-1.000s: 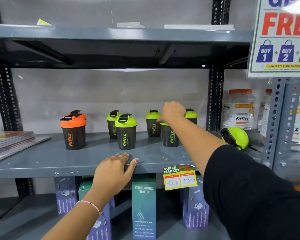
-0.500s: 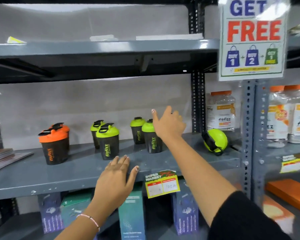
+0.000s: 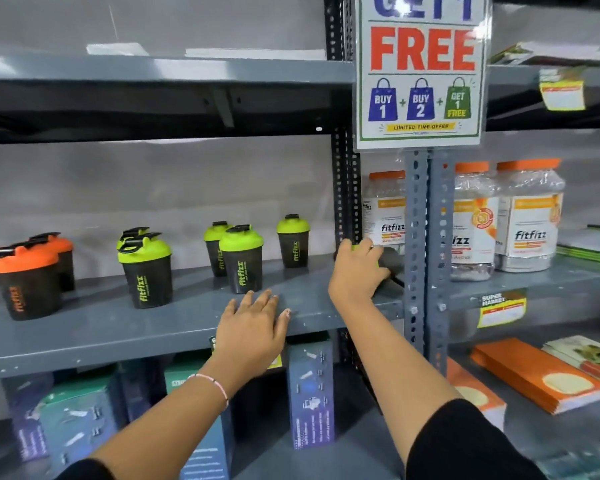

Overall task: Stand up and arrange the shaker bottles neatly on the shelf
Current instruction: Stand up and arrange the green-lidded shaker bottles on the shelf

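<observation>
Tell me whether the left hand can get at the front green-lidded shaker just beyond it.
Probably yes: the left hand rests flat on the shelf edge, and the shaker stands just beyond its fingers with nothing between.

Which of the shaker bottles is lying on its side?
The green-lidded bottle under the right hand, at the shelf's right end by the post. The other bottles stand upright.

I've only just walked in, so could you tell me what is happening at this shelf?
A person is tidying shaker bottles on a grey shelf. The right hand is closing on a toppled green-lidded shaker lying at the shelf's right end. The left hand rests flat on the front edge. Five green-lidded and two orange-lidded shakers stand upright to the left.
</observation>
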Demonstrator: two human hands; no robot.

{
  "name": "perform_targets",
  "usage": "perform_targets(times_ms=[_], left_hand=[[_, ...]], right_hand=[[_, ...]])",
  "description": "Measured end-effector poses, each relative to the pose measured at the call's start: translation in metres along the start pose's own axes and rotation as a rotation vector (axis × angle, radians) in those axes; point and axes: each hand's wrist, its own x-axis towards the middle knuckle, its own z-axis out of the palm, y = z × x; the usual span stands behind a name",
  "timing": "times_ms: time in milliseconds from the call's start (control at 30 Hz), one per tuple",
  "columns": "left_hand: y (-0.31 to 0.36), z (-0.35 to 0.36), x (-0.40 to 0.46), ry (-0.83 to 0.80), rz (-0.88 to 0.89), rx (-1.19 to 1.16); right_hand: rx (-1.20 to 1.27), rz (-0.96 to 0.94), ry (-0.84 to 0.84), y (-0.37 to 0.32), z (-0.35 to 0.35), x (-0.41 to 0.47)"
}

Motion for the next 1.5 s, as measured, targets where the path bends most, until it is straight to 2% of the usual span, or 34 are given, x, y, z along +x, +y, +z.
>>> perform_targets(times_ms=[67,133,233,333,467,667,1033,1233,1500], left_hand=[[-0.001,-0.003,-0.003,0.003,-0.007,-0.007],[0.001,-0.005,-0.005,0.024,-0.009,-0.008],[0.004,-0.005,-0.008,0.061,-0.022,0.005],[0.007,-0.004,-0.008,0.070,-0.050,0.001],[0.010,-0.002,-0.008,0.083,-0.055,-0.001],[0.010,0.001,-0.007,0.115,-0.076,0.000],[0.011,0.003,-0.007,0.149,-0.079,-0.009],[0.009,0.005,-0.006,0.161,-0.065,-0.002],[0.010,0.006,-0.006,0.177,-0.068,-0.006]], right_hand=[[0.055,-0.117,0.040,0.007,0.000,0.004],[0.274,-0.246,0.004,0.012,-0.009,0.016],[0.665,-0.394,-0.099,0.014,-0.039,0.046],[0.785,-0.419,-0.265,0.009,-0.067,0.080],[0.714,-0.404,-0.455,0.001,-0.083,0.107],[0.487,-0.454,-0.677,-0.008,-0.065,0.113],[0.496,-0.375,-0.801,-0.001,-0.041,0.123],[0.553,-0.300,-0.718,0.000,-0.031,0.122],[0.244,-0.205,-0.464,-0.026,-0.029,0.108]])
